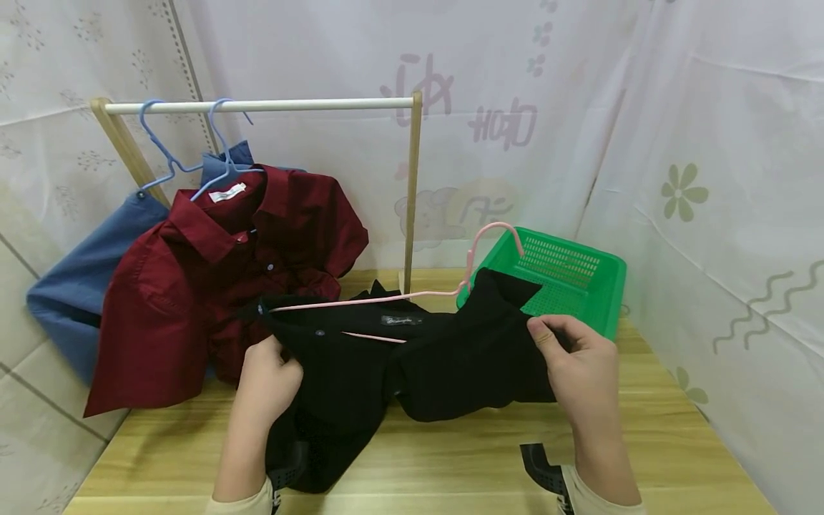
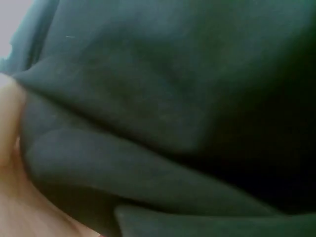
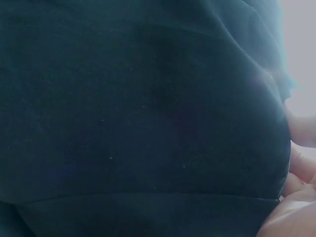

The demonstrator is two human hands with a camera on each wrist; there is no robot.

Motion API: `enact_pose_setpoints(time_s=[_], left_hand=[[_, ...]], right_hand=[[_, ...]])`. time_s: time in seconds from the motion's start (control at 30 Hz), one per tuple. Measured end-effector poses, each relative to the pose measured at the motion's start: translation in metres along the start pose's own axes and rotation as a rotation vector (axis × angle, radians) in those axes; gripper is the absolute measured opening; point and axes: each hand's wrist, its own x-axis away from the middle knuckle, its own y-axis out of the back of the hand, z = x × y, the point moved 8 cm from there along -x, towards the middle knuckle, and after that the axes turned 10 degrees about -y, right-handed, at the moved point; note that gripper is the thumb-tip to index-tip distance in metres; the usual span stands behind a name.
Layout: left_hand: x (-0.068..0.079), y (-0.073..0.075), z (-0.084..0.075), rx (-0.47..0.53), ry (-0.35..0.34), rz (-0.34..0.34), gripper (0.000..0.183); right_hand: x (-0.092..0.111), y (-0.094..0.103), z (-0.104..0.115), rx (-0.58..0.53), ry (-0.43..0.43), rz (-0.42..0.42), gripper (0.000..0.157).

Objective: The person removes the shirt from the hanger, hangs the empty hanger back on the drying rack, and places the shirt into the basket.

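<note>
A black shirt (image 1: 463,365) with a collar label is stretched between both hands above the table. Inside its neck lies a pink hanger (image 1: 360,302), its hook rising on the right, clear of the cloth. My left hand (image 1: 270,375) grips the shirt's left side below the collar. With thumb and fingers, my right hand (image 1: 576,354) pinches the right side near the shoulder. Black fabric (image 2: 148,113) fills most of the left wrist view, the hand at its left edge. Dark cloth (image 3: 143,118) also covers the right wrist view, fingers at its right edge.
A rack with a white rail (image 1: 309,104) and wooden posts stands at the back left. On it hang a dark red shirt (image 1: 148,315) and a blue shirt (image 1: 64,286) on blue hangers (image 1: 225,154). A green basket (image 1: 608,286) sits behind the right hand on the wooden table (image 1: 438,465).
</note>
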Motion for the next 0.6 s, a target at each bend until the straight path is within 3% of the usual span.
enact_pose_setpoints(time_s=[0.1, 0.17, 0.27, 0.33, 0.4, 0.47, 0.6], left_hand=[[0.000, -0.002, 0.000, -0.081, -0.025, 0.076, 0.025], [0.001, 0.003, 0.002, -0.089, -0.016, 0.064, 0.022], [0.004, 0.023, 0.007, -0.032, 0.042, -0.086, 0.014], [0.007, 0.039, 0.007, 0.049, 0.066, -0.235, 0.021], [0.008, 0.051, 0.004, 0.147, 0.055, -0.338, 0.032], [0.007, 0.057, -0.001, 0.201, 0.040, -0.372, 0.035], [0.001, 0.059, -0.008, 0.136, 0.053, -0.327, 0.038]], right_hand=[[0.000, -0.001, 0.001, 0.012, 0.013, -0.001, 0.022], [0.000, -0.002, 0.001, 0.012, 0.020, 0.002, 0.021], [0.000, -0.001, 0.003, -0.006, 0.038, -0.005, 0.019], [0.000, 0.000, 0.004, -0.003, 0.045, -0.009, 0.019], [0.000, 0.001, 0.005, 0.022, 0.050, -0.012, 0.020], [0.000, 0.000, 0.006, 0.044, 0.050, -0.005, 0.021], [0.000, -0.003, 0.006, 0.084, 0.046, 0.001, 0.023]])
